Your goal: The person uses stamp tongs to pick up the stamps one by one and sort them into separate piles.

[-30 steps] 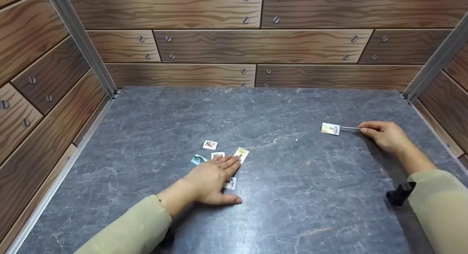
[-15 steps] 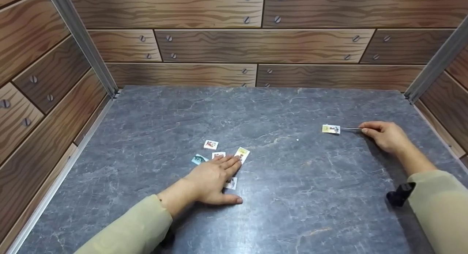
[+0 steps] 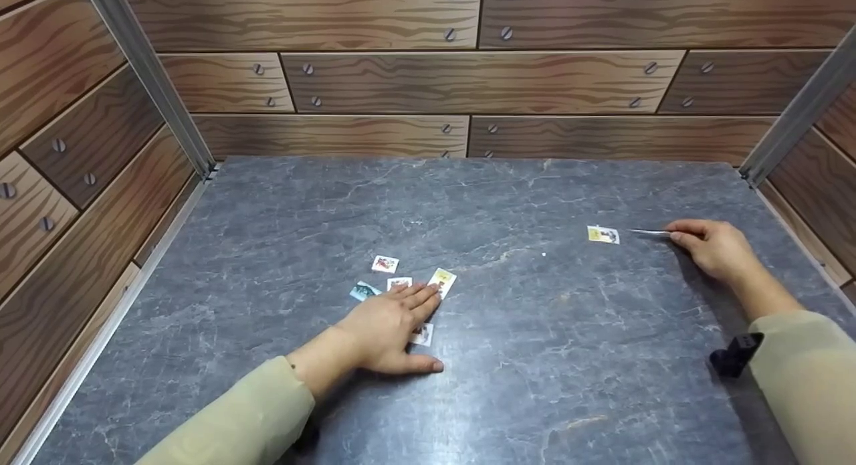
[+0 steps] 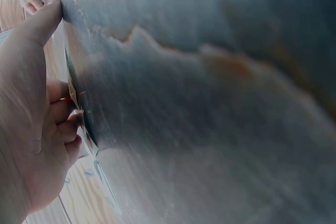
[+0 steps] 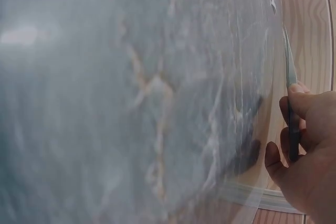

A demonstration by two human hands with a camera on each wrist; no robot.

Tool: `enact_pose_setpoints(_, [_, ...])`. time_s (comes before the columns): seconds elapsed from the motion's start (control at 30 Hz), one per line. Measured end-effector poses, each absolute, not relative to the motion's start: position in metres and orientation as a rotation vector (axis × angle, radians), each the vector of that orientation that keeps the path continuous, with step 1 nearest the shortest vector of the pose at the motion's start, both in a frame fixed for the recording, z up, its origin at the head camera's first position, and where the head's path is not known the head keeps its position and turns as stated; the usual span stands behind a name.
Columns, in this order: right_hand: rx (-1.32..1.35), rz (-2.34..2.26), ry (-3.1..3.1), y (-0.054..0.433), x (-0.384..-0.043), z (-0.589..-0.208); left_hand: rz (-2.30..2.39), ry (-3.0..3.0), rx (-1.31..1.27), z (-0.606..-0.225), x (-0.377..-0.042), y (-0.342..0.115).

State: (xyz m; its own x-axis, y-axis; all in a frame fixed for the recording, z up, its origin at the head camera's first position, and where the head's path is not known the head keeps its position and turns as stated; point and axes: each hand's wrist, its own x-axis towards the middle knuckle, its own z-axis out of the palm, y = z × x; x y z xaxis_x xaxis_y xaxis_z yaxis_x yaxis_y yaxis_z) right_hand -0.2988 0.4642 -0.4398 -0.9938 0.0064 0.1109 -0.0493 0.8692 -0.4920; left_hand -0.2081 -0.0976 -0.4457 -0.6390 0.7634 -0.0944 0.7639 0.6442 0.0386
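Observation:
My right hand (image 3: 712, 251) pinches a pair of metal tweezers (image 5: 292, 93), which point left over the table. Just beyond their tips lies a small yellow-and-white stamp (image 3: 604, 235), with a narrow gap between. My left hand (image 3: 384, 328) rests spread and palm down over a group of stamps. Around its fingers show a yellow-and-white stamp (image 3: 444, 280) and a blue stamp (image 3: 364, 291). A white stamp with a red print (image 3: 399, 282) is partly covered by the fingers, and another pale stamp (image 3: 423, 335) sticks out near the thumb. Slightly farther back lies a separate red-printed stamp (image 3: 385, 264).
The table (image 3: 508, 204) has a dark grey marbled top. Wood-print panels (image 3: 374, 83) wall it at the back and both sides, with metal posts (image 3: 150, 77) in the corners. A tiny white speck (image 3: 544, 254) lies left of the far right stamp.
The tweezers have let go of the yellow-and-white stamp and moved slightly right, with the stamp left behind on the table. My left hand has stayed in place.

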Motion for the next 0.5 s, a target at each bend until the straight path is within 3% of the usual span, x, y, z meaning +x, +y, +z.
enact_pose_setpoints(0.5, [0.115, 0.77, -2.868, 0.453, -0.289, -0.417, -0.001, 2.759, 1.292, -0.446, -0.208, -0.098])
